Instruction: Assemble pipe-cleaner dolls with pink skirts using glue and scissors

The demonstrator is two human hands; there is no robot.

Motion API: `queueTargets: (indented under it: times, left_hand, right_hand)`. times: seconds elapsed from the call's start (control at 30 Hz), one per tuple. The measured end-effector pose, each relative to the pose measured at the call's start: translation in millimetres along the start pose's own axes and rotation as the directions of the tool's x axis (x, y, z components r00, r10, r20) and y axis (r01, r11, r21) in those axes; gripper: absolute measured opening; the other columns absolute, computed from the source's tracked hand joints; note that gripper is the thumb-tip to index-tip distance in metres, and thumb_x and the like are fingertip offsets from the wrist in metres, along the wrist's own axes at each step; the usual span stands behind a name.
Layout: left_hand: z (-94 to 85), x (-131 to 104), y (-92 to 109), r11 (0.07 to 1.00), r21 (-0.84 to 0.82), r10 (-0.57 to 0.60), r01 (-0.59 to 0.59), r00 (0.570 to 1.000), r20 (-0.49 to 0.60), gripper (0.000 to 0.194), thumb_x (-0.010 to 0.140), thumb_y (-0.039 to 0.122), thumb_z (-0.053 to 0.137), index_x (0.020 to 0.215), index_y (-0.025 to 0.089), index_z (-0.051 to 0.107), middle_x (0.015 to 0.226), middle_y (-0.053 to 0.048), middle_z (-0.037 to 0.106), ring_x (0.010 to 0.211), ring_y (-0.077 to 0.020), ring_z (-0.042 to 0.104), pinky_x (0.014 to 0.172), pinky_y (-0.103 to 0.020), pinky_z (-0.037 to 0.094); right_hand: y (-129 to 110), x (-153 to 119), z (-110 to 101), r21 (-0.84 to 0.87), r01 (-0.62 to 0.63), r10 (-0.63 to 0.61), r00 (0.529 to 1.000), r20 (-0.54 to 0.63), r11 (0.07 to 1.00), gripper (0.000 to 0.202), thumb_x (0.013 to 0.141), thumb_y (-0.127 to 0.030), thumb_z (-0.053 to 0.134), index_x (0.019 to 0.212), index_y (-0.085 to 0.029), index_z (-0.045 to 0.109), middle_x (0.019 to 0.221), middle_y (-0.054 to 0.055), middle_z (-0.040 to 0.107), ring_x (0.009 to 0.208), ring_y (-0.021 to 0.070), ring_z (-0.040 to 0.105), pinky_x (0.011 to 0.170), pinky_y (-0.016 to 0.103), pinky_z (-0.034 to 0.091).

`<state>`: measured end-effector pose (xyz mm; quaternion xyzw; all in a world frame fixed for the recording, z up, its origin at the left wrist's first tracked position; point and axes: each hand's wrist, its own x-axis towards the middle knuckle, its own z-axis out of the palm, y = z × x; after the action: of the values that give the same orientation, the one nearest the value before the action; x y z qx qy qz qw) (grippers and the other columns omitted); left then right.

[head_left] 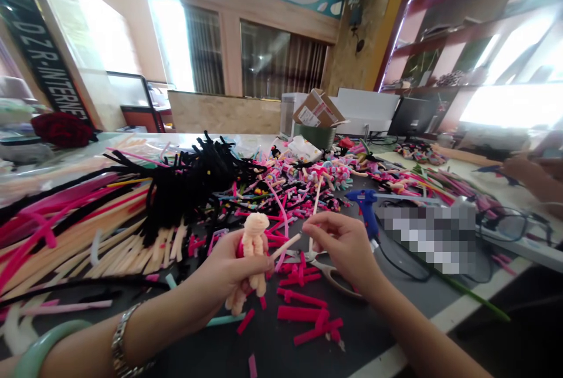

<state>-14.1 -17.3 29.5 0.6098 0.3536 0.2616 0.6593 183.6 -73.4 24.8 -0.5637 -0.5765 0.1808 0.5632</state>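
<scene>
A: What does the left hand [226, 269] hold?

B: It is closed around a small cream fuzzy figure [254, 244], round head uppermost, held above the dark worktop [211, 351] near the middle of the view. A short cream stem [287, 245] sticks out past the thumb, pointing toward the other hand.

A: And the right hand [345, 243]?

B: Its thumb and forefinger are drawn close together just beside that stem's free end. Whether they pinch anything, one cannot tell.

A: What crowds the hands?

B: Scissors [341, 282] lie below the right hand, partly covered by it. Cut pink pieces [303, 312] are scattered between the forearms, and a blue glue gun [368, 214] lies just beyond the right hand, its cord [407, 273] curving toward the right.

A: Where are the edges and the free room?

B: A pale border [444, 331] slants across the lower right, beneath the right forearm. The barest patch is the near strip between the forearms. To the left, cream stems [101, 237] and a black bundle [176, 184] fill the surface; ahead, a colourful heap [308, 181] does. Another person's hand [530, 173] shows at the far right, well apart.
</scene>
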Motion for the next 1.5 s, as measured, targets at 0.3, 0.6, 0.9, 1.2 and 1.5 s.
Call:
queueTargets:
  times: [0.3, 0.6, 0.9, 1.2, 1.5]
  left_hand:
    - [-0.1, 0.6, 0.4, 1.0, -0.021, -0.013, 0.014, 0.999, 0.042, 0.03, 0.064, 0.024, 0.072, 0.079, 0.016, 0.048, 0.061, 0.001, 0.062, 0.042, -0.0083, 0.054, 0.037, -0.014, 0.035]
    - [-1.7, 2.1, 0.7, 1.0, 0.008, -0.013, 0.013, 0.999, 0.046, 0.031, 0.067, 0.032, 0.072, 0.081, 0.016, 0.05, 0.059, 0.001, 0.062, 0.041, -0.0067, 0.05, 0.038, -0.015, 0.036]
    - [-1.0, 3.6, 2.5, 1.0, 0.011, 0.004, -0.005, 0.999, 0.048, 0.031, 0.065, 0.033, 0.072, 0.078, 0.017, 0.049, 0.058, 0.002, 0.062, 0.039, -0.0079, 0.051, 0.035, -0.015, 0.033]
    - [-2.8, 11.1, 22.7, 0.736, 0.541, 0.413, -0.407, 0.903, 0.117, 0.02, 0.081, 0.035, 0.062, 0.082, 0.014, 0.063, 0.069, 0.0, 0.062, 0.062, -0.0119, 0.05, 0.058, -0.021, 0.038]
    - [0.7, 29.7, 32.2, 0.155, 0.869, 0.485, -0.471, 0.802, 0.348, 0.015, 0.09, 0.028, 0.047, 0.08, 0.017, 0.052, 0.07, 0.0, 0.061, 0.061, -0.0137, 0.054, 0.056, -0.023, 0.033]
  right_hand:
    - [-7.5, -1.4, 0.4, -0.074, 0.039, -0.029, 0.99, 0.14, 0.996, 0.012, 0.076, -0.032, 0.073, 0.082, -0.021, 0.072, 0.071, 0.0, 0.071, 0.062, 0.0135, 0.061, 0.058, 0.023, 0.047]
    - [-12.5, -6.1, 4.1, -0.164, 0.205, -0.158, 0.952, 0.261, 0.965, 0.007, 0.084, -0.026, 0.066, 0.08, -0.023, 0.072, 0.073, -0.003, 0.073, 0.067, 0.0116, 0.064, 0.065, 0.021, 0.046]
    - [1.3, -4.0, 1.4, -0.026, 0.002, 0.0, 0.996, 0.09, 1.0, 0.018, 0.09, -0.027, 0.051, 0.098, -0.024, 0.068, 0.069, -0.001, 0.067, 0.063, 0.0131, 0.063, 0.058, 0.022, 0.047]
    - [-12.6, 1.4, -9.2, 0.097, -0.053, 0.039, 0.99, 0.132, 0.994, 0.018, 0.086, -0.027, 0.054, 0.086, -0.022, 0.072, 0.076, 0.002, 0.069, 0.066, 0.0136, 0.061, 0.06, 0.024, 0.049]
    - [-23.6, -3.0, -28.8, 0.012, -0.073, 0.07, 0.985, 0.16, 0.997, 0.026, 0.076, -0.039, 0.069, 0.097, -0.022, 0.069, 0.072, -0.001, 0.06, 0.063, 0.0136, 0.057, 0.059, 0.026, 0.051]
